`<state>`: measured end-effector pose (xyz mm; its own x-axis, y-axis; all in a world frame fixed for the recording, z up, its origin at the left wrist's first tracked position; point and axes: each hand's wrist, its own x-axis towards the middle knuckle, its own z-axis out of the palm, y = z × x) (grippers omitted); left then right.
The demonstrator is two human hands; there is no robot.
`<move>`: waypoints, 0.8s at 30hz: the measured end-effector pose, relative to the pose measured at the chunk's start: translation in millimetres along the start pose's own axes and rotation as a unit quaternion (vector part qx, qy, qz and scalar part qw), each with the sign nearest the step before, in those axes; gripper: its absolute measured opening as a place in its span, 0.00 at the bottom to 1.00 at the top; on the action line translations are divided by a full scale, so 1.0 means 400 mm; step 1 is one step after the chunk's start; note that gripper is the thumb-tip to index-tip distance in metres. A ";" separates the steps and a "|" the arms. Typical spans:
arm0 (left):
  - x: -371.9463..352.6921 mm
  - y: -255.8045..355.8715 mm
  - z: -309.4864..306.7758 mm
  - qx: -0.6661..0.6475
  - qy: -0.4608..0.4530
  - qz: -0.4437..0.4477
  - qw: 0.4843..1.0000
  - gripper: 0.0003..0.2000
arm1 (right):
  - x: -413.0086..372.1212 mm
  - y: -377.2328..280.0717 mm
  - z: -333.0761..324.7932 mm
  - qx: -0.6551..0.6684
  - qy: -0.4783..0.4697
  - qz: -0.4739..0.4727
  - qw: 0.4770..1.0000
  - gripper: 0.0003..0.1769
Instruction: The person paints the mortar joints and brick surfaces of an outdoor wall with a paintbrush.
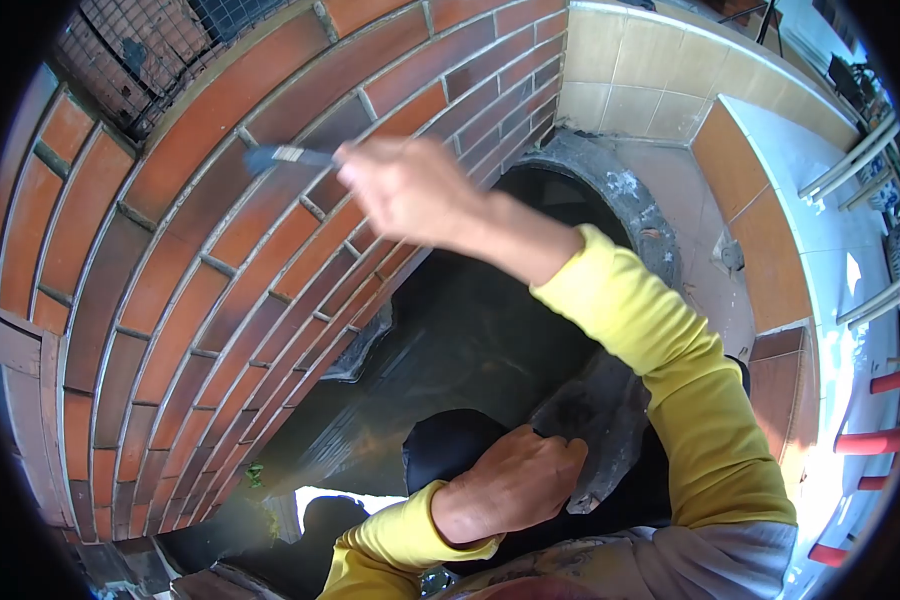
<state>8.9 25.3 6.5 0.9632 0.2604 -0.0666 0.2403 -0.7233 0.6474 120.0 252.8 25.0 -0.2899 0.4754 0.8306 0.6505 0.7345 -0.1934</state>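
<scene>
My right hand point(395, 190) is closed round the handle of a paintbrush point(288, 155), blurred by motion. The brush's dark bristles point left and overlap the upper part of the brick wall point(240, 235), which has pale lines between its reddish-brown bricks. Lower down, my left hand point(515, 480) is curled into a fist close over my dark-clad knee point(450, 445); what it holds, if anything, is hidden in the fingers. Both forearms are in yellow sleeves.
Below me lies a pool of dark water point(450, 310) with a rough grey rim point(645, 215). A low tiled wall point(645, 60) curves behind it. To the right are a white-topped ledge point(785, 190) and red-ended metal legs point(870, 440). Wire mesh point(135, 60) is at upper left.
</scene>
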 end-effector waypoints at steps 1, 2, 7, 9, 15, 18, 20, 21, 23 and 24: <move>-0.006 -0.003 -0.002 0.001 0.001 -0.003 1.000 0.08 | 0.006 0.109 -0.029 -0.014 0.088 0.004 0.996 0.09; -0.011 -0.003 -0.002 0.000 0.003 -0.006 1.000 0.08 | 0.002 0.199 -0.084 -0.046 0.116 0.073 0.989 0.10; -0.028 -0.002 0.004 0.010 0.020 0.004 1.000 0.08 | -0.033 0.427 -0.245 -0.245 0.106 0.318 0.910 0.14; -0.023 -0.004 0.005 0.014 0.025 0.007 1.000 0.08 | -0.004 0.342 -0.200 -0.234 0.075 0.290 0.925 0.13; 0.002 -0.004 0.007 0.007 0.026 0.004 1.000 0.08 | 0.044 -0.172 0.038 -0.040 -0.032 -0.020 0.998 0.13; 0.006 -0.005 0.005 0.005 0.023 0.003 1.000 0.08 | 0.045 -0.170 0.069 0.054 -0.051 -0.082 0.994 0.15; 0.004 -0.006 0.009 0.005 0.026 -0.002 1.000 0.08 | 0.081 -0.056 0.038 0.049 -0.023 -0.053 0.997 0.15; 0.000 -0.006 0.009 0.004 0.025 -0.001 1.000 0.08 | 0.085 0.056 0.021 0.026 0.049 -0.063 0.996 0.12; -0.014 -0.007 0.007 0.001 0.028 -0.003 1.000 0.07 | 0.061 0.190 -0.105 -0.009 0.032 0.130 0.991 0.12; -0.017 -0.007 0.003 0.004 0.029 -0.005 1.000 0.07 | 0.039 0.256 -0.151 -0.078 0.061 0.185 0.978 0.13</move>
<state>1.6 24.9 4.2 0.9524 0.3036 -0.0284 0.2503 -0.7253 0.6414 224.6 306.1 49.5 0.0655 0.6271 0.7762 0.7964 0.4358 -0.4193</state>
